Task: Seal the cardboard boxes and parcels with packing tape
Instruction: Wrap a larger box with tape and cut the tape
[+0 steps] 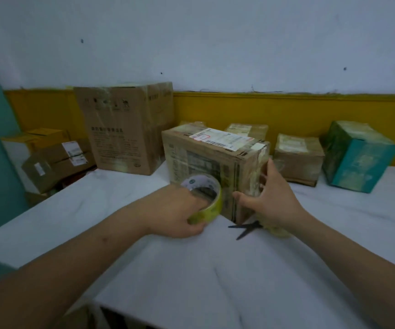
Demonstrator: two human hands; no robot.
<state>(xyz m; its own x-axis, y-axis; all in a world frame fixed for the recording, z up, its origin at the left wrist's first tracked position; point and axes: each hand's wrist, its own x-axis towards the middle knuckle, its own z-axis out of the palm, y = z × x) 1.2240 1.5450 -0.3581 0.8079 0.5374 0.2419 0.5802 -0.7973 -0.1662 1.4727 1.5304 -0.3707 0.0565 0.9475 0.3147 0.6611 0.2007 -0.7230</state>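
Squarely in the middle of the white-covered table (191,269) sits a cardboard box (206,157), already wrapped in tape, with a shipping label on top. The roll of packing tape (213,206) is pressed against its near face. The left hand (175,210) grips the roll, fingers hooked into the core and thumb curled under the outer rim. The right hand (272,198) lies spread on the box's right end, fingers (269,167) straight and apart, thumb at the near corner. Dark scissors (246,230) lie on the table just below that hand. Behind stand a tall carton (123,129), a small taped parcel (298,157) and a teal box (355,157).
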